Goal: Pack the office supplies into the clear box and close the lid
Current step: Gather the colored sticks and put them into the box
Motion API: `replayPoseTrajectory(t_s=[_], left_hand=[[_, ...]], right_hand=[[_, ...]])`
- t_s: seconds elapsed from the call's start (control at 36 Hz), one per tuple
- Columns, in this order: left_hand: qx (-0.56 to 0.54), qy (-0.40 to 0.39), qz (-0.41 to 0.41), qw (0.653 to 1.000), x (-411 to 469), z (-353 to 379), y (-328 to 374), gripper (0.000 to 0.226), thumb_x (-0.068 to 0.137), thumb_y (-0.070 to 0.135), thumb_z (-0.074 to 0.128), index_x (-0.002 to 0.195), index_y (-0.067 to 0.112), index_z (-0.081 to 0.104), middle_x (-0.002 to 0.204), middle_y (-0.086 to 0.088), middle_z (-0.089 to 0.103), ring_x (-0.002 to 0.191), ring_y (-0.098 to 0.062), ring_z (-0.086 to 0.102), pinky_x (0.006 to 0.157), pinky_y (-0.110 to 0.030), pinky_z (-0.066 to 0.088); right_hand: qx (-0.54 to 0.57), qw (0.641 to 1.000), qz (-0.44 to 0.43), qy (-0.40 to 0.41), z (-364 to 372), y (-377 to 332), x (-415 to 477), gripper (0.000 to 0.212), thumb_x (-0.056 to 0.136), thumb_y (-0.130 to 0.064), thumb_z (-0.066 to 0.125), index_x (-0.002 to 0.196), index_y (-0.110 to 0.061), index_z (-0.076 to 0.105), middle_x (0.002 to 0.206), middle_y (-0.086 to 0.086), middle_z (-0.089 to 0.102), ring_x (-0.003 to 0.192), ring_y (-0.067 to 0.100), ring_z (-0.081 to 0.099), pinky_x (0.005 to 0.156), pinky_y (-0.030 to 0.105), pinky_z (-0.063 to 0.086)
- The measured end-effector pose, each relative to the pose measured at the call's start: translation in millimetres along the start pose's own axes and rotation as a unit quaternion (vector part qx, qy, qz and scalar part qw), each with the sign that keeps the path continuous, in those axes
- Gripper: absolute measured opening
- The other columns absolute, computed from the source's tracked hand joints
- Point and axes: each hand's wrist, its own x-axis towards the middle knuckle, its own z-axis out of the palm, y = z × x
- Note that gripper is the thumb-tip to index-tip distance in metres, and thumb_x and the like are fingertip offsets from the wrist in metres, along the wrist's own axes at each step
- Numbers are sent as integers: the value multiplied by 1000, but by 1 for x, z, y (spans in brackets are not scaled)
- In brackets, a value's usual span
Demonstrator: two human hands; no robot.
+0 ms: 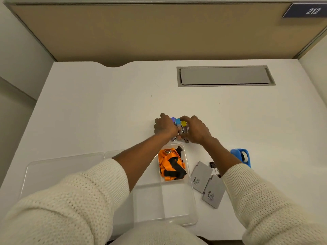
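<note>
Both hands press together a bunch of markers (pixel 180 126) with purple, blue and yellow caps, just beyond the clear box (pixel 191 206). My left hand (pixel 164 127) grips them from the left, my right hand (pixel 195 129) from the right. The box stands open near the desk's front edge, and its clear lid (pixel 58 172) lies flat to its left. An orange lanyard with black straps (pixel 171 164) fills the box's far right compartment. Two grey camlin packets (pixel 207 184) lie on the desk right of the box, and a blue tape dispenser (pixel 242 156) stands beyond them.
A small black clip (pixel 213 164) lies between the packets and my right forearm. A grey cable hatch (pixel 224 76) is set into the white desk at the back right. A tan partition (pixel 141 32) closes off the far side.
</note>
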Motion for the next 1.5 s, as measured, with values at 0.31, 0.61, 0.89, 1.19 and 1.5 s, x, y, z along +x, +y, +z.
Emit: replayPoseTrajectory(t_s=[0.31, 0.61, 0.89, 1.19, 1.5], left_hand=[[-44, 31, 33, 998, 7, 10, -2, 54, 76, 37, 91, 116, 17, 60, 114, -6, 67, 103, -23, 61, 72, -32, 47], [-117, 39, 37, 992, 9, 15, 1, 48, 84, 42, 83, 121, 16, 67, 124, -13, 54, 110, -28, 58, 92, -38, 57], [46, 44, 21, 998, 1, 28, 17, 78, 78, 51, 84, 135, 13, 47, 145, -16, 37, 130, -32, 45, 96, -41, 53], [134, 60, 44, 988, -1, 35, 29, 70, 79, 25, 87, 134, 13, 46, 141, -20, 40, 123, -34, 48, 92, -40, 50], [172, 36, 96, 980, 3, 26, 21, 59, 81, 20, 83, 131, 15, 52, 136, -17, 50, 132, -36, 44, 98, -48, 47]], right_hand=[[89, 994, 70, 12, 1, 1, 8, 64, 67, -34, 87, 122, -31, 54, 105, 9, 66, 89, 27, 64, 74, 39, 57], [119, 980, 127, 98, -1, -1, 2, 37, 77, -37, 80, 109, -30, 62, 99, 1, 67, 82, 22, 61, 64, 30, 47], [89, 962, 216, 142, -5, 14, -16, 45, 75, -25, 81, 117, -25, 65, 112, 4, 69, 88, 21, 56, 75, 33, 45], [82, 958, 232, 147, -6, 31, -32, 43, 75, -29, 76, 116, -27, 63, 112, 8, 65, 84, 25, 56, 73, 34, 44], [91, 957, 231, 148, -8, 33, -35, 43, 77, -29, 78, 117, -28, 62, 116, 9, 64, 95, 31, 63, 78, 39, 50]])
